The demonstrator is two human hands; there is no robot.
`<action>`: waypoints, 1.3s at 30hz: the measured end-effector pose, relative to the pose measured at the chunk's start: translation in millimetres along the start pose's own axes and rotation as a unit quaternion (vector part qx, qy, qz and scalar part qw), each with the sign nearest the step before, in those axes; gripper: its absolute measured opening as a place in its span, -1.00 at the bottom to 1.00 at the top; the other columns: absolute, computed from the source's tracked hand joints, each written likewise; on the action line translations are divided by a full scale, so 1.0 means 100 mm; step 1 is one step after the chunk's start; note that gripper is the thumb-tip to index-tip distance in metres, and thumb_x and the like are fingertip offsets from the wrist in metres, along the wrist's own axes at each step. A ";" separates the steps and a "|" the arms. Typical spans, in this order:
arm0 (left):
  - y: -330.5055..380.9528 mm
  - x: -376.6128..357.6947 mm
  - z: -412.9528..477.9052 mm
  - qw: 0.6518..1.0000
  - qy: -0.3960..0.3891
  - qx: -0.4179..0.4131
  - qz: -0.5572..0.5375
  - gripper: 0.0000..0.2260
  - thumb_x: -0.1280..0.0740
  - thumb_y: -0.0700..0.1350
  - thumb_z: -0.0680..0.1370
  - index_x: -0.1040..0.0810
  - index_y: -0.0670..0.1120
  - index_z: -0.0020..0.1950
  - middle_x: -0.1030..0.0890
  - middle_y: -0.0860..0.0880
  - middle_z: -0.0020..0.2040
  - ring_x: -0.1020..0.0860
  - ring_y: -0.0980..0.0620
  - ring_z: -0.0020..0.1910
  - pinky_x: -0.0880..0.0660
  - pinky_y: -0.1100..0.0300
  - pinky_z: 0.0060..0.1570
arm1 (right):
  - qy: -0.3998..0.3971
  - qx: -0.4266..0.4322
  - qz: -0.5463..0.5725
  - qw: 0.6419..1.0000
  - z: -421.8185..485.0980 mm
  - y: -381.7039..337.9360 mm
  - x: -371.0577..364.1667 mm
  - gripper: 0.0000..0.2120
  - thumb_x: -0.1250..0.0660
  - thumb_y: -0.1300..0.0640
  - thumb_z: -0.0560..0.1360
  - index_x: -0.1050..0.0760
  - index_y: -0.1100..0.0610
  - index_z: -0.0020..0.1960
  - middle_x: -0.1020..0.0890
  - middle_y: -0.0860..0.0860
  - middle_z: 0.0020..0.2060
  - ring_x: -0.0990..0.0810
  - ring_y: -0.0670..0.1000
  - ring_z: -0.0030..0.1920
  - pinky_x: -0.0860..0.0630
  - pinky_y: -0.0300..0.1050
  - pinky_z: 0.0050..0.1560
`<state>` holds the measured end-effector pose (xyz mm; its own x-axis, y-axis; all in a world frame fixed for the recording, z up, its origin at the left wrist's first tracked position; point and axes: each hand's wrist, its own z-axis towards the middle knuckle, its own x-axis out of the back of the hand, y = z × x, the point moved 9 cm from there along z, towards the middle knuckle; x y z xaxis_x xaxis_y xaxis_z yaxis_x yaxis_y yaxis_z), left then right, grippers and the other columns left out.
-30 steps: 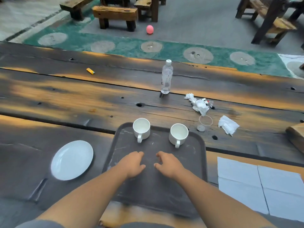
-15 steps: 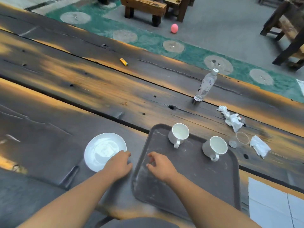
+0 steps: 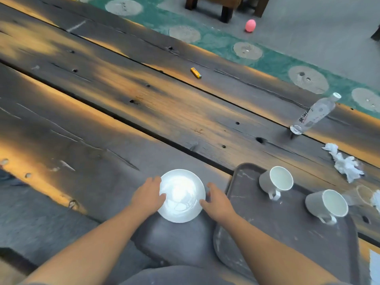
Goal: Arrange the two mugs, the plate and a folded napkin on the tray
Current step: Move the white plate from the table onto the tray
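A white plate [image 3: 182,195] lies on the dark wooden table, just left of the grey tray [image 3: 287,233]. My left hand [image 3: 148,197] grips the plate's left rim, thumb over the edge. My right hand [image 3: 218,202] holds its right rim. Two white mugs stand on the far part of the tray: one [image 3: 276,182] near the back left corner, the other [image 3: 327,203] to its right, handles toward me. A sliver of white napkin [image 3: 374,268] shows at the frame's right edge.
Crumpled tissues [image 3: 345,164] and a clear plastic cup [image 3: 365,195] lie beyond the tray at the right. A water bottle [image 3: 314,114] stands farther back. A yellow lighter [image 3: 195,72] lies mid-table. A pink ball [image 3: 250,25] sits on the floor beyond.
Both hands left the tray and moved left to the plate; the left arrived first, then the right closed on the opposite rim. My view swung left.
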<state>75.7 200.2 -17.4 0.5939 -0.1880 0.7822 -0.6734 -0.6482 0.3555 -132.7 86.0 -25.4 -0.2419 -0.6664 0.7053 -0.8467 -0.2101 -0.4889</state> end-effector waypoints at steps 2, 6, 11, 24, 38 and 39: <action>-0.11 0.02 0.03 1.000 0.002 0.009 -0.006 -0.65 -0.30 0.02 0.59 -0.37 -0.07 0.32 -0.47 -0.09 0.25 -0.51 -0.13 0.04 -0.46 0.06 -0.02 | 0.005 -0.005 0.005 1.000 0.03 0.01 -0.04 -0.62 -0.38 0.00 0.52 -0.39 0.07 0.27 -0.62 0.02 0.09 -0.60 0.07 0.05 -0.56 0.03 0.02; -0.26 0.01 0.07 0.999 0.001 0.033 -0.026 -0.68 -0.32 0.02 0.57 -0.37 -0.09 0.23 -0.49 -0.10 0.20 -0.55 -0.19 0.11 -0.49 0.01 0.02 | 0.020 -0.027 0.018 0.999 0.10 0.06 -0.08 -0.66 -0.39 0.02 0.53 -0.42 0.04 0.26 -0.62 0.00 0.08 -0.57 0.03 0.02 -0.53 -0.01 0.01; -0.31 -0.07 0.15 0.999 -0.013 0.039 -0.036 -0.73 -0.31 -0.03 0.57 -0.39 -0.12 0.21 -0.59 -0.11 0.07 -0.57 -0.19 0.05 -0.48 0.02 -0.08 | 0.006 -0.072 0.026 0.997 0.21 0.15 -0.14 -0.75 -0.37 0.03 0.56 -0.43 0.02 0.20 -0.60 -0.04 -0.07 -0.62 0.05 -0.03 -0.61 0.04 0.04; -0.31 -0.18 0.26 0.990 -0.045 0.065 -0.114 -0.79 -0.29 -0.08 0.64 -0.37 -0.15 -0.12 -0.62 -0.21 -0.18 -0.67 -0.28 -0.35 -0.64 -0.11 -0.28 | -0.046 -0.115 0.058 0.991 0.34 0.27 -0.27 -0.88 -0.18 0.12 0.65 -0.42 0.07 -0.06 -0.70 0.08 -0.35 -0.70 0.02 -0.45 -0.69 -0.09 -0.30; 0.03 -0.15 0.23 0.985 -0.031 0.038 -0.166 -0.74 -0.24 -0.07 0.66 -0.42 -0.23 -0.12 -0.63 -0.17 -0.36 -0.56 -0.05 -0.53 -0.60 0.01 -0.36 | -0.015 -0.111 0.143 0.983 0.03 0.41 0.04 -0.81 -0.07 0.15 0.70 -0.46 0.12 0.09 -0.68 0.10 -0.38 -0.63 -0.05 -0.54 -0.60 -0.20 -0.40; 0.10 -0.16 0.22 0.985 -0.033 0.032 -0.166 -0.74 -0.23 -0.07 0.66 -0.44 -0.24 -0.09 -0.63 -0.17 -0.35 -0.56 -0.05 -0.53 -0.61 -0.01 -0.33 | -0.007 -0.116 0.150 0.982 -0.03 0.47 0.07 -0.81 -0.08 0.15 0.70 -0.46 0.14 0.08 -0.68 0.12 -0.36 -0.62 -0.03 -0.53 -0.61 -0.18 -0.39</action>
<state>69.3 180.6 -38.2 0.8056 -0.0028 0.5924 -0.4084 -0.7271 0.5519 -175.0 73.5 -42.1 -0.4925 -0.6831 0.5393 -0.8234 0.1652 -0.5429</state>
